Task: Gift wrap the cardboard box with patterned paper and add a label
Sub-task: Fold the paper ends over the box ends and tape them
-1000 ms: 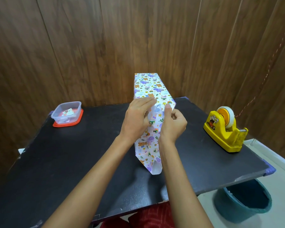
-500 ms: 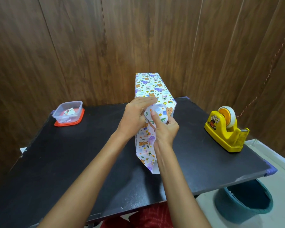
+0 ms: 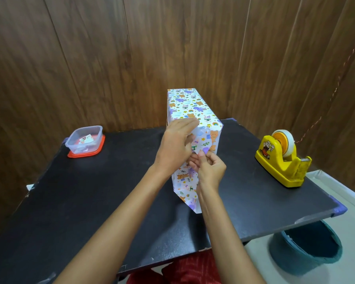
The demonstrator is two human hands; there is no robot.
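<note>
Wrapped box (image 3: 190,107) lies mid-tabletop (image 3: 111,191); end-fold step underway. I see the left hand (image 3: 175,146) flat, fingers straight, pressing the near top edge, and the right hand (image 3: 210,171) pinching the paper flap (image 3: 205,140). My judgement of the next move: crease it flush, then fetch tape from the dispenser (image 3: 281,160) at right.

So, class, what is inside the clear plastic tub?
A small patterned paper slip lies inside the tub, seen through its clear wall. Whether more slips lie beneath it cannot be seen.

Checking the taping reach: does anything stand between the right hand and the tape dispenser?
Nothing visible does. The right hand pinches the paper flap at the near end of the wrapped box; the tape dispenser stands to its right, and only black table surface shows between them.
</note>
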